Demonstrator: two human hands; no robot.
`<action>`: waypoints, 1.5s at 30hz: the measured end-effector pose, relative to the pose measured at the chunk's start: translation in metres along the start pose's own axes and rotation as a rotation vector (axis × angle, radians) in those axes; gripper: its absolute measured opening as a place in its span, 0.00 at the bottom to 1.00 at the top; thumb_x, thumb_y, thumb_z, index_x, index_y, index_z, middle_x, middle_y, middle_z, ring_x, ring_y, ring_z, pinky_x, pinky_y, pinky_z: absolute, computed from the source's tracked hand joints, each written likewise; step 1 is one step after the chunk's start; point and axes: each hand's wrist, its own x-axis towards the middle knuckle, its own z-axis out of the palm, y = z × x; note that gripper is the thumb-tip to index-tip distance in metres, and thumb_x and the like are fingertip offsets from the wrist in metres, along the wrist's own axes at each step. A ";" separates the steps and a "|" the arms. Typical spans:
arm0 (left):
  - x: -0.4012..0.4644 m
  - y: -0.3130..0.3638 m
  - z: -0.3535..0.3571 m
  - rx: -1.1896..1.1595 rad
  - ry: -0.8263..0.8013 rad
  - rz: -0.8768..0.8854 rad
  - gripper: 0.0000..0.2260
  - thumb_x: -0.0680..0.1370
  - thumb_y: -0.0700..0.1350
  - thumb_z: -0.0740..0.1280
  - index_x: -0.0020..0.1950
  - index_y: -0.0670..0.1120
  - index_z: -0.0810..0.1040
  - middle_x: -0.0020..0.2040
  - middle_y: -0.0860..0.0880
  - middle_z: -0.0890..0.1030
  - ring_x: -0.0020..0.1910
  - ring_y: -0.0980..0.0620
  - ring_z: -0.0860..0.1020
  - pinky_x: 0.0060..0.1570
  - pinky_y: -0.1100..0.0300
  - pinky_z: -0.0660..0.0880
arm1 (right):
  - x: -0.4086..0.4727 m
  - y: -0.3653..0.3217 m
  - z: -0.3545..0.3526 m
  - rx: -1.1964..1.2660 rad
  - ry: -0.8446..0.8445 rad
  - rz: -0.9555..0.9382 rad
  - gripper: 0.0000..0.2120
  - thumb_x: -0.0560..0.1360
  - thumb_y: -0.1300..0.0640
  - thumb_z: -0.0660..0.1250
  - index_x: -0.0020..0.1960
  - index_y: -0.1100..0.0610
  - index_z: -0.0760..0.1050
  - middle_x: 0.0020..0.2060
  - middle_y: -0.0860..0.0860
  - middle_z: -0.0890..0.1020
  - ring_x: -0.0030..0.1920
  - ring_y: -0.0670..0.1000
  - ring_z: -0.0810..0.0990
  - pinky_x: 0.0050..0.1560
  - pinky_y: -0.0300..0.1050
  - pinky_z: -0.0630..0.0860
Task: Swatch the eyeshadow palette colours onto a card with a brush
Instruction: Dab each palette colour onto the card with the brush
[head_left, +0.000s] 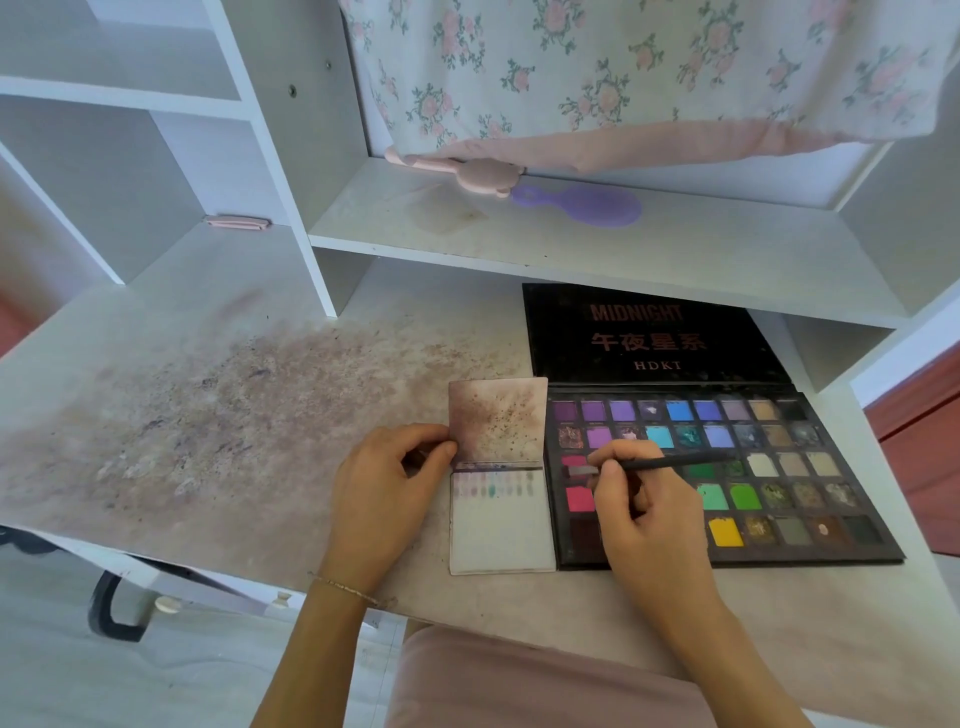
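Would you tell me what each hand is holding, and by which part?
The right hand pinches the brush near its head end. The left hand pinches the card at its left edge, by the fold.

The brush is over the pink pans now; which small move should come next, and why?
Probably dab the brush tip into the pink pan under it, then carry it left to the card. The right hand holds the tip there, the left hand pinches the card's edge, and its swatch row has space.

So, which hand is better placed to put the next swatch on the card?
Probably the right hand: it already holds the brush, tip over the palette beside the card. The left hand pinches the card's edge.
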 end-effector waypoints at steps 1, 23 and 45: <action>0.000 0.000 0.000 0.000 -0.003 -0.001 0.05 0.72 0.44 0.69 0.45 0.51 0.82 0.37 0.67 0.74 0.40 0.63 0.73 0.40 0.69 0.67 | -0.002 -0.003 0.003 0.026 -0.012 0.001 0.08 0.72 0.57 0.57 0.40 0.44 0.69 0.27 0.44 0.74 0.28 0.44 0.73 0.25 0.30 0.66; 0.000 0.002 0.000 0.003 -0.005 0.016 0.05 0.72 0.44 0.69 0.46 0.51 0.82 0.37 0.60 0.77 0.40 0.58 0.74 0.42 0.62 0.72 | -0.015 -0.020 0.042 -0.065 -0.254 -0.060 0.03 0.72 0.57 0.63 0.44 0.53 0.75 0.38 0.48 0.78 0.41 0.46 0.75 0.42 0.41 0.75; 0.000 0.002 0.002 0.042 0.023 0.037 0.03 0.72 0.44 0.70 0.44 0.50 0.82 0.35 0.62 0.74 0.38 0.56 0.74 0.39 0.62 0.71 | -0.015 -0.019 0.042 -0.065 -0.300 -0.029 0.03 0.71 0.55 0.61 0.44 0.51 0.74 0.38 0.46 0.77 0.42 0.44 0.75 0.43 0.39 0.73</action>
